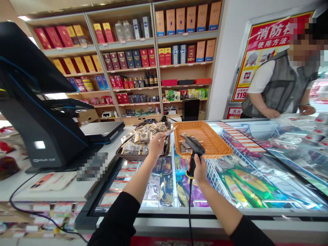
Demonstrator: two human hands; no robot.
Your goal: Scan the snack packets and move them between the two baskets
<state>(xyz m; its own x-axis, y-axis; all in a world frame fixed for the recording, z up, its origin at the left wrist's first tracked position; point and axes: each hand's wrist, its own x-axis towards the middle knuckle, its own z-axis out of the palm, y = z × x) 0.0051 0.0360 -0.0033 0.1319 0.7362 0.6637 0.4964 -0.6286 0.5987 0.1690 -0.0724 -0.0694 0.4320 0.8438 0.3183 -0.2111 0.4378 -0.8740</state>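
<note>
Surface: we log glass-topped freezer (282, 171), frozen packs under glass. White counter (64, 191), left of our fingers, carries till terminal (38, 112).
Room: shop shelves (143, 68) of boxed goods, beyond fingers. Another person (279, 85) far right, leaning over freezer.
Our left hand (156, 145): arm stretched forward, fingers pinched on snack packet (167, 132), held above dark basket (133, 158) full of like packets.
Our right hand (197, 169): fingers wrapped round scanner (195, 145) handle, head over orange basket (217, 136), just ahead of fingertips.
</note>
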